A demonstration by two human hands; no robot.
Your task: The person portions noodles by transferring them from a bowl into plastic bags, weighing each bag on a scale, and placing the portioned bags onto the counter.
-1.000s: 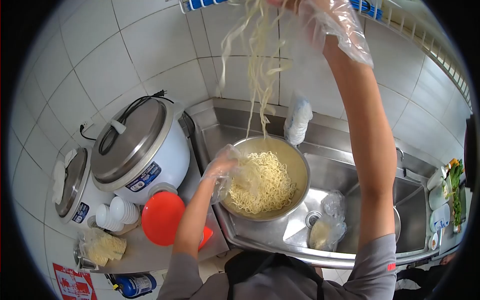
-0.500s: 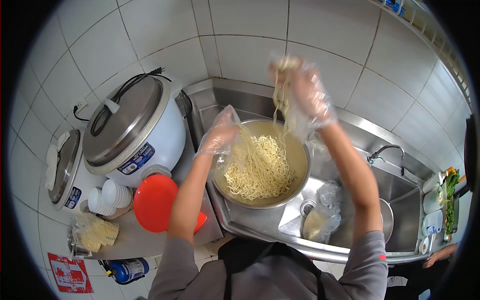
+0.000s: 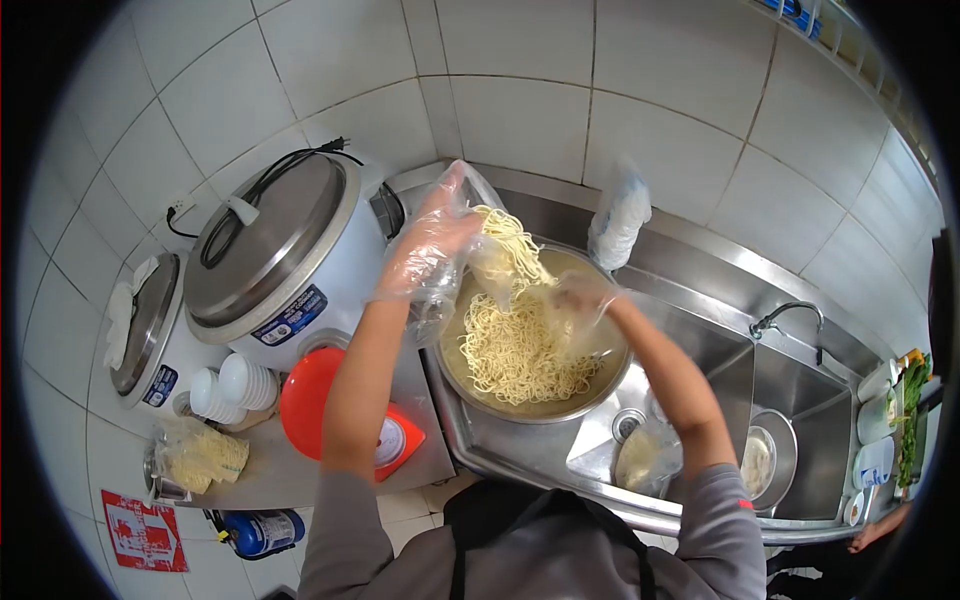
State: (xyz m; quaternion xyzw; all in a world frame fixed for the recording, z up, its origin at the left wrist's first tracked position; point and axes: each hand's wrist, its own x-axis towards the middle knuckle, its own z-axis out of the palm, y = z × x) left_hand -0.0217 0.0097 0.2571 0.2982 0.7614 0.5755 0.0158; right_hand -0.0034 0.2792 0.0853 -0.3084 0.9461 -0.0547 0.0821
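Note:
A wide metal bowl [image 3: 612, 370] stands on the steel sink's drainboard with a heap of pale yellow noodles [image 3: 525, 350] in it. Above its upper left rim, my left hand [image 3: 440, 240], in a clear plastic glove, is closed round a bunch of noodles that hangs into the bowl. My right hand [image 3: 585, 300], also gloved, is low at the bowl's right side beside the noodles. It is smeared by motion, so its fingers and any hold are unclear.
Two rice cookers [image 3: 270, 250] and a red scale [image 3: 400, 440] with a red dish [image 3: 312, 400] stand left. White bowls [image 3: 245, 382] and bagged noodles [image 3: 205, 455] are nearby. A wrapped bundle [image 3: 620, 220] stands behind the bowl, a faucet [image 3: 790, 318] right. Another person's hand [image 3: 880, 530] shows far right.
My right hand has come down from high above the bowl to its right side. My left hand has risen, now with a bunch of noodles lifted in it.

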